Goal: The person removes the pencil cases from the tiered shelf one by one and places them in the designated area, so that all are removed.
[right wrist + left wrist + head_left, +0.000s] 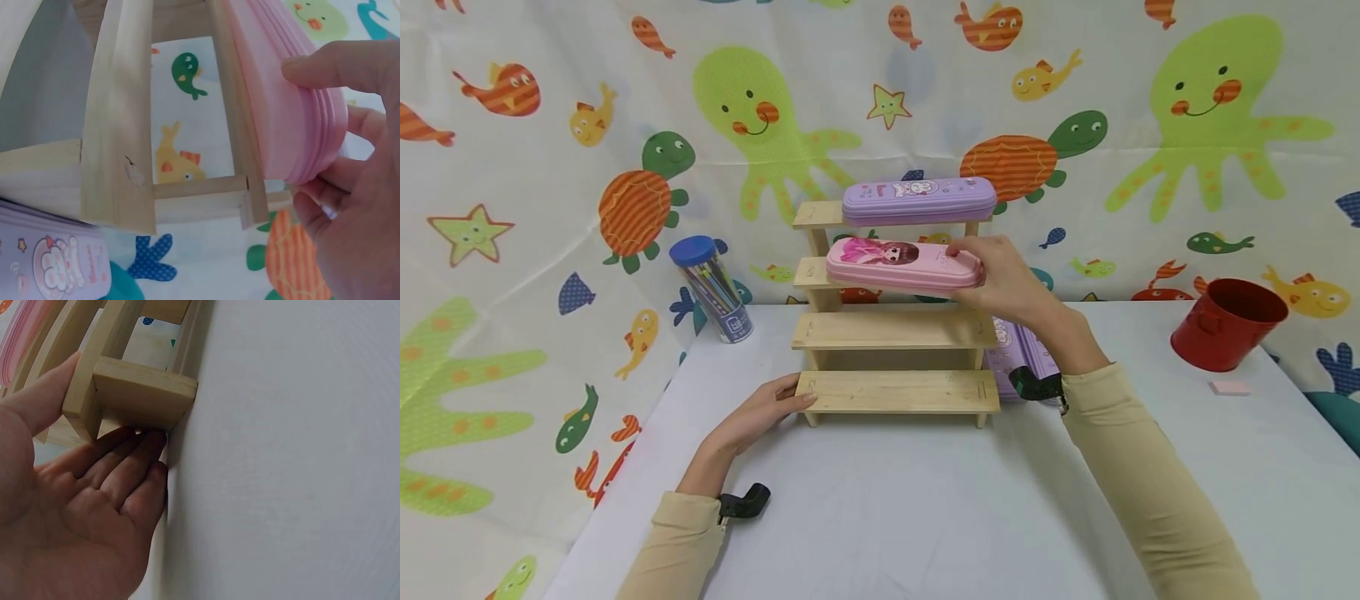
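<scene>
A pink pencil case (887,265) with a doll picture on its lid lies along the second-highest step of a wooden stepped shelf (895,332). My right hand (1006,279) holds its right end, thumb on the lid side and fingers round the far side, as the right wrist view also shows on the pink case (281,94). At the shelf's bottom left corner, my left hand (763,417) grips the lowest step; its thumb lies on the board (87,381) and its fingers reach behind the leg. A purple pencil case (919,202) rests on the top step.
More purple pencil cases (1009,358) lie on the table right of the shelf, partly behind my right forearm. A blue-lidded tub of pencils (713,290) stands to the left. Farther right are a red bucket (1225,327) and a small pink block (1230,388). A sea-animal cloth (865,75) hangs behind.
</scene>
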`<state>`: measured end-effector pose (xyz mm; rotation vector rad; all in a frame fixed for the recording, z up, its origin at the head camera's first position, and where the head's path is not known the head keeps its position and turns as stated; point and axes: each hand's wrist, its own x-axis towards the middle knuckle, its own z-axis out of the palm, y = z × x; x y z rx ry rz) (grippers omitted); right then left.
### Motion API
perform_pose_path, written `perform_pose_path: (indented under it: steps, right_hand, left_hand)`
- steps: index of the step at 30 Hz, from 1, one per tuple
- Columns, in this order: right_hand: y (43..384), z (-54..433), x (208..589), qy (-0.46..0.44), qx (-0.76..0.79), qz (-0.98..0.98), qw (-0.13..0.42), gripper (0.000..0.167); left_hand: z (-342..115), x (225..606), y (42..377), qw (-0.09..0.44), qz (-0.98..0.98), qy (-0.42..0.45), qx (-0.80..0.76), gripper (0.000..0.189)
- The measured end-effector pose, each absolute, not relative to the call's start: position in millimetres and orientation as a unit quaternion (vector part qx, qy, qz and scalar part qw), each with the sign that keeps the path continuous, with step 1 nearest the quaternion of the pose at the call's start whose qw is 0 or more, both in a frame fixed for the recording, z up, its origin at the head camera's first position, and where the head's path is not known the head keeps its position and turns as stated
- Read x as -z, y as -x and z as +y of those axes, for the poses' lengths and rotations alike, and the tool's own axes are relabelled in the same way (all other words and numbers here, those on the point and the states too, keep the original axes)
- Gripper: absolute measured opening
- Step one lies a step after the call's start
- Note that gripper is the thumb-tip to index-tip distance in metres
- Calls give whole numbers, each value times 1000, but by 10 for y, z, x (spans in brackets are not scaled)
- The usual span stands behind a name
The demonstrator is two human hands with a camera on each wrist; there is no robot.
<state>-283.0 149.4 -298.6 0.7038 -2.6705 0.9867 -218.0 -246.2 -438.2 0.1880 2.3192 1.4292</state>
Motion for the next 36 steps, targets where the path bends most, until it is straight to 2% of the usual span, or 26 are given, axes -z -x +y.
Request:
perform_pose_path:
  steps: [16,24,36]
  right_hand:
    - [2690,1531,3001,-217,-319,-919,79,62]
    - [2548,1660,3092,-205,-324,-916,116,63]
    - [2317,1898,3212,-173,-369,-902,142,62]
  left_hand:
    - [-2478,4384,2232,207,835,-70,-504,77]
    - [-2492,4372,2286,209,833,-81,-506,76]
    - [-2538,4362,2331,211,830,-89,-508,75]
